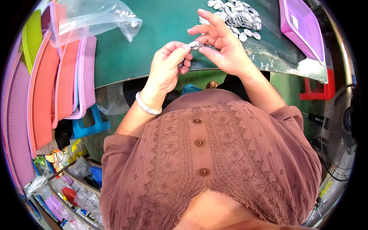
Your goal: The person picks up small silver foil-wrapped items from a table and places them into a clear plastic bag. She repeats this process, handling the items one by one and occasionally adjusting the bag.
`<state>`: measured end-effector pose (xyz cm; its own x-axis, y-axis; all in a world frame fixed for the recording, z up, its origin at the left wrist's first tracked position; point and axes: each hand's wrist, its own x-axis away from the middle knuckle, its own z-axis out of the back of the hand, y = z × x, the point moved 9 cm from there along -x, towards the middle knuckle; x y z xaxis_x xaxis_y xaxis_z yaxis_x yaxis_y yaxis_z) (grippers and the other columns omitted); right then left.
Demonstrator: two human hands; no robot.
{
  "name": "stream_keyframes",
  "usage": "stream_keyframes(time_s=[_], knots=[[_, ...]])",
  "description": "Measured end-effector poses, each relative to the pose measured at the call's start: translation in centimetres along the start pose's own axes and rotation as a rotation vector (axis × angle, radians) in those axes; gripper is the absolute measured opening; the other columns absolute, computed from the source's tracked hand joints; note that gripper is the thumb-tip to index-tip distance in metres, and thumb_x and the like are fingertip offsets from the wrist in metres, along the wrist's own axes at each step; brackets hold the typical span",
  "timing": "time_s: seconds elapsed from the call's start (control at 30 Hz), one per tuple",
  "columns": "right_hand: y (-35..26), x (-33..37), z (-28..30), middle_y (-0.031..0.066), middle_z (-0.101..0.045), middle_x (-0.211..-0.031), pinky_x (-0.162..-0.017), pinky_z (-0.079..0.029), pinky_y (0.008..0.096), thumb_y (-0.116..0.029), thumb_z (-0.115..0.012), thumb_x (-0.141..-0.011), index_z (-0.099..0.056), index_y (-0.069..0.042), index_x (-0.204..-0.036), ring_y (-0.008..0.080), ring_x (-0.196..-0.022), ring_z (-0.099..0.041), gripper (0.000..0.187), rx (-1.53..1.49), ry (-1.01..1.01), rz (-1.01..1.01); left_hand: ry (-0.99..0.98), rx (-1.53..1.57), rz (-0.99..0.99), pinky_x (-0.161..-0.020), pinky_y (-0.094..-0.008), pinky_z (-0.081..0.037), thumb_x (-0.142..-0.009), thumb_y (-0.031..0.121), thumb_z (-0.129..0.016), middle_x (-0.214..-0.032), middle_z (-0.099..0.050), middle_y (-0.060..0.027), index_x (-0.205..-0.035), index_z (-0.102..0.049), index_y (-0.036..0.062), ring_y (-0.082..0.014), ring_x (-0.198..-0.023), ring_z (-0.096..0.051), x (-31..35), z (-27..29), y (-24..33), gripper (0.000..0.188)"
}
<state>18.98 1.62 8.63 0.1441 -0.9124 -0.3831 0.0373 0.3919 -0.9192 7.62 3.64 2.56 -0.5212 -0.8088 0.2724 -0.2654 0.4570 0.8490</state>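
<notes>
Above the near edge of the green table (pixel 161 23), both hands meet at a small, shiny silver piece (pixel 196 45). My left hand (pixel 168 63) is closed, pinching its left end between thumb and forefinger. Another dark silvery bit (pixel 181 62) shows partly among that hand's curled fingers. My right hand (pixel 226 48) has thumb and forefinger at the piece's right end, while its other fingers stretch away. Beyond the right hand lies a heap of flat, oval silver pieces (pixel 241 17), with several loose ones at its near side.
A purple plastic basket (pixel 303 30) stands at the table's right. Clear plastic bags (pixel 96 21) lie at the back left, one holding small silver pieces. Stacked coloured baskets (pixel 42 92) line the left. A blue stool (pixel 90 124), red stool (pixel 320 86) and black fan (pixel 339 126) stand lower down.
</notes>
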Motion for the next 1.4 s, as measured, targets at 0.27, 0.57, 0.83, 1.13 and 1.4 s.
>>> stream_keyframes(time_s=[0.27,0.57,0.83,1.13,1.4], knots=[[0.6,0.2,0.4,0.0143,-0.051,-0.109,-0.077,-0.047,0.0253,0.011,-0.056,-0.076,-0.027,-0.009,-0.134,0.0127,-0.084,-0.057,0.068,-0.102,0.091,-0.034,-0.035,0.002,-0.019,-0.049,-0.019,-0.038,-0.086,0.013,-0.055,-0.072,-0.056,-0.0022,-0.088,-0.056,0.0054,-0.0088,-0.06,-0.05,-0.2,0.0,0.2,0.008],[2.0,0.4,1.0,0.0059,-0.06,-0.084,-0.073,-0.045,0.021,0.001,-0.061,-0.077,-0.032,-0.001,-0.129,0.009,-0.081,-0.056,0.06,-0.208,0.147,-0.194,-0.195,0.483,0.134,-0.051,-0.0189,-0.039,-0.091,0.012,-0.046,-0.082,-0.051,-0.0056,-0.098,-0.049,0.0042,-0.0101,-0.066,-0.045,-0.5,-0.7,-1.9,0.011],[1.9,0.4,0.7,0.006,-0.061,-0.083,-0.072,-0.046,0.0215,0.002,-0.06,-0.077,-0.036,0.001,-0.126,0.0088,-0.077,-0.057,0.055,-0.228,0.186,-0.198,-0.108,0.382,0.156,-0.05,-0.0193,-0.042,-0.09,0.017,-0.049,-0.081,-0.057,-0.0082,-0.096,-0.05,0.0027,-0.0113,-0.063,-0.049,-0.3,-0.7,-2.3,0.015],[1.5,0.5,0.3,0.0054,-0.061,-0.083,-0.072,-0.046,0.0233,0.003,-0.058,-0.077,-0.036,-0.003,-0.127,0.01,-0.078,-0.057,0.055,-0.173,0.142,-0.16,-0.15,0.432,0.137,-0.054,-0.0199,-0.046,-0.087,0.014,-0.053,-0.084,-0.059,-0.009,-0.097,-0.053,0.0004,-0.0129,-0.064,-0.054,-0.4,-0.8,-1.9,0.016],[2.0,0.6,1.6,0.0049,-0.062,-0.085,-0.074,-0.045,0.0235,0.003,-0.056,-0.078,-0.039,-0.005,-0.125,0.0097,-0.082,-0.057,0.05,-0.015,0.216,-0.134,0.03,0.11,-0.085,-0.058,-0.0209,-0.049,-0.081,0.001,-0.056,-0.086,-0.06,-0.0084,-0.101,-0.053,-0.0013,-0.0116,-0.069,-0.058,0.0,0.2,0.1,0.019]])
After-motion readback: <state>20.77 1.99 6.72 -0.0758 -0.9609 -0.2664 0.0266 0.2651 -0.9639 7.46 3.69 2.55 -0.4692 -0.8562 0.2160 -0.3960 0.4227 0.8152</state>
